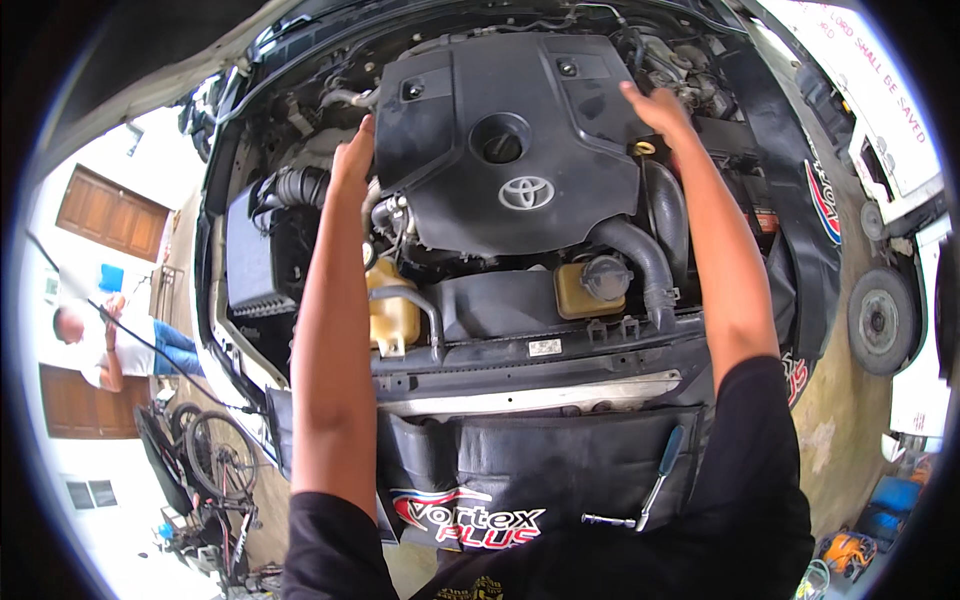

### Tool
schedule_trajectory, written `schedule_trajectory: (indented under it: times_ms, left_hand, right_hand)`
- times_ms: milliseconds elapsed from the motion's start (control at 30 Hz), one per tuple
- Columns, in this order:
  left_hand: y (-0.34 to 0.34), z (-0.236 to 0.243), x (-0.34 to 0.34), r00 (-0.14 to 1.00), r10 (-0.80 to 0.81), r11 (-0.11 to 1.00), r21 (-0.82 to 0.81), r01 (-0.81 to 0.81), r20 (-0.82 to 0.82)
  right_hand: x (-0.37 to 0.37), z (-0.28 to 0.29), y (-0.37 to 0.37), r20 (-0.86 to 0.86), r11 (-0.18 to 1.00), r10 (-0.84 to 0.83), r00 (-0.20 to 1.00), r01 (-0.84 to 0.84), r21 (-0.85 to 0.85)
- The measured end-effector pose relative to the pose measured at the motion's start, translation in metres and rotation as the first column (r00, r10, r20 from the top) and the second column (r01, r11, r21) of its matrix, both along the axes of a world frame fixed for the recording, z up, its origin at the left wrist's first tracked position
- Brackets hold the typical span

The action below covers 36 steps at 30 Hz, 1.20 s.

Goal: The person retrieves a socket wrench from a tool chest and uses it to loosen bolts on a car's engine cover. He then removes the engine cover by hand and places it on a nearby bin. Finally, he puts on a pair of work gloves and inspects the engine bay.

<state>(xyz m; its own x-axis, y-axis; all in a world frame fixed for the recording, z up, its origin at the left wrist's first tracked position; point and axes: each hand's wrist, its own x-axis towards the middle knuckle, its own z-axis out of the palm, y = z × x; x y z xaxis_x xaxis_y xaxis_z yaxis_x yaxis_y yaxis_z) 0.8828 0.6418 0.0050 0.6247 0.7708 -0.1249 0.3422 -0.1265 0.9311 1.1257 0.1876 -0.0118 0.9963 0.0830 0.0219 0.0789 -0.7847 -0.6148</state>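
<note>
A black plastic engine cover point(420, 130) lies over the engine, with a round oil filler cap point(502, 140) showing through its middle. My left hand point(354, 155) grips the cover's left edge, its fingers partly hidden by the hand and the rim. On the opposite side, my right hand point(658, 110) holds the right edge near the upper corner; the thumb rests along the rim, while the fingertips are out of sight. Just below the right hand is a yellow dipstick loop point(642, 148).
A ratchet with a blue handle point(672, 450) lies on the black protective cover point(580, 450) over the front bumper. Two yellowish reservoirs point(393, 318) and a black air filter box point(262, 245) sit around the engine. A person point(125, 345) stands left, near bicycles point(222, 455).
</note>
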Motion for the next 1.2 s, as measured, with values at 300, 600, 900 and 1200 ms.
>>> schedule_trajectory:
  times_ms: [300,600,900,1200]
  left_hand:
    - [0.042,-0.036,0.027,0.893,-0.153,0.955,0.167,0.243,-0.423]
    - [0.030,-0.030,0.020,0.948,-0.233,0.971,0.002,0.239,-0.215]
    - [-0.059,0.012,-0.012,0.961,0.125,0.860,0.510,0.020,-0.248]
    - [-0.212,-0.047,-0.089,0.844,0.534,0.803,-0.346,-0.486,0.053]
  right_hand:
    - [0.015,-0.030,0.036,0.052,0.995,-0.073,0.996,0.069,0.073]
    - [0.019,-0.021,0.017,0.098,0.994,-0.045,0.994,0.054,-0.090]
    - [-0.116,0.002,0.021,0.330,0.991,0.006,0.944,0.038,-0.127]
    - [-0.227,-0.018,0.028,-0.472,0.359,-0.094,0.877,0.472,0.806]
